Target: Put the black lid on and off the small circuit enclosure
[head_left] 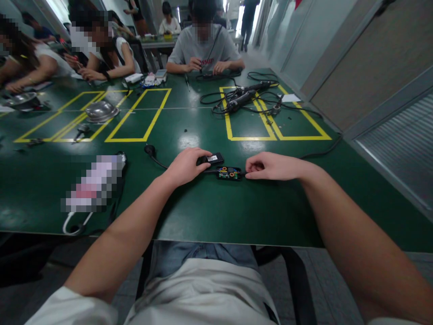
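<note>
A small open black housing [229, 176] lies on the green table in front of me, its circuit board with yellow wires and copper-coloured coils facing up. Just behind it is a black cover [215, 158] with a white label, and the thumb and fingers of my left hand [186, 166] close around its left end. A black cable [211, 171] enters the housing from the left, passing under that hand, with a plug [149, 150] at its far end. My right hand [270, 166] pinches the cable at the housing's right end; the fingertips partly hide it.
At left lies a phone-like device [98, 180] with a white loop. Farther back are a metal bowl [100, 111], a small metal part [81, 131] and black tools with tangled cables [241, 100] near yellow tape outlines. A co-worker [204, 49] sits opposite; others sit at left.
</note>
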A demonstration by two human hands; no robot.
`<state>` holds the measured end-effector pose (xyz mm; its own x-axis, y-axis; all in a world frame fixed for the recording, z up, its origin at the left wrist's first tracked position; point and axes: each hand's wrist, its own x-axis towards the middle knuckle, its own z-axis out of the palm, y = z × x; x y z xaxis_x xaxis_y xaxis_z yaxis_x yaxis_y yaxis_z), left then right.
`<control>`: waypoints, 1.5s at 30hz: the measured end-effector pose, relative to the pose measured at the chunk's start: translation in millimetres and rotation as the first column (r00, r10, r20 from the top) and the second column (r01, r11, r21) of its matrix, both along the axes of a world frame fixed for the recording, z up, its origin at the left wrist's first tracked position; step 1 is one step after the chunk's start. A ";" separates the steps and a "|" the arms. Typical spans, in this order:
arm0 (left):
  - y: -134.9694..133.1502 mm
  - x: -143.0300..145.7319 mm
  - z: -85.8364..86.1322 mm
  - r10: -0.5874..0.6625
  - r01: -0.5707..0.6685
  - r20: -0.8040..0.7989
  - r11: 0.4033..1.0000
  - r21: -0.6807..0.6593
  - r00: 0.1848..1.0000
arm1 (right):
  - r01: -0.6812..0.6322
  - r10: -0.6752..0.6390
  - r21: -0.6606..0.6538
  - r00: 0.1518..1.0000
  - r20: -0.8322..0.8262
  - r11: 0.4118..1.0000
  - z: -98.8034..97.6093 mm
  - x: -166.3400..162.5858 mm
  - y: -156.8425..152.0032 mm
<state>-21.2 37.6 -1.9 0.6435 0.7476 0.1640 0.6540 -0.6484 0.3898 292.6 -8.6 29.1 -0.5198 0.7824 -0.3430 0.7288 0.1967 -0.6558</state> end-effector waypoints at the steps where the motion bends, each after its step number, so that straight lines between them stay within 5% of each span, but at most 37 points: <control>1: -0.7 -0.6 0.9 0.020 -0.020 -0.009 1.000 0.004 1.000 | -0.008 0.008 -0.002 1.000 -0.008 1.000 -0.2 1.0 0.7; 9: -20.8 2.4 14.3 -0.124 0.107 0.170 0.988 0.109 0.978 | 0.002 -0.003 -0.039 1.000 -0.025 0.999 0.6 2.0 1.1; 15: -29.7 9.2 11.1 -0.306 0.306 -0.021 0.950 0.057 0.952 | 0.001 -0.001 -0.030 1.000 -0.029 1.000 0.1 1.4 1.6; 27: -36.2 16.4 9.2 -0.192 0.167 0.197 0.976 0.136 0.961 | 0.005 -0.006 -0.050 1.000 -0.019 0.999 -0.8 4.2 1.3; 34: -36.6 20.1 3.2 -0.277 0.277 -0.010 0.958 0.072 0.961 | 0.004 -0.004 -0.033 1.000 -0.002 0.999 0.5 0.8 -0.3; 45: -38.8 20.0 9.4 -0.271 0.274 -0.050 0.959 0.075 0.961 | -0.004 0.004 -0.034 1.000 0.000 0.999 -0.4 2.1 0.9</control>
<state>-1.2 -1.2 7.5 0.8279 0.5286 0.1873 0.4620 -0.8322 0.3066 294.7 -7.7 28.7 -0.5231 0.7680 -0.3697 0.7282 0.1773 -0.6621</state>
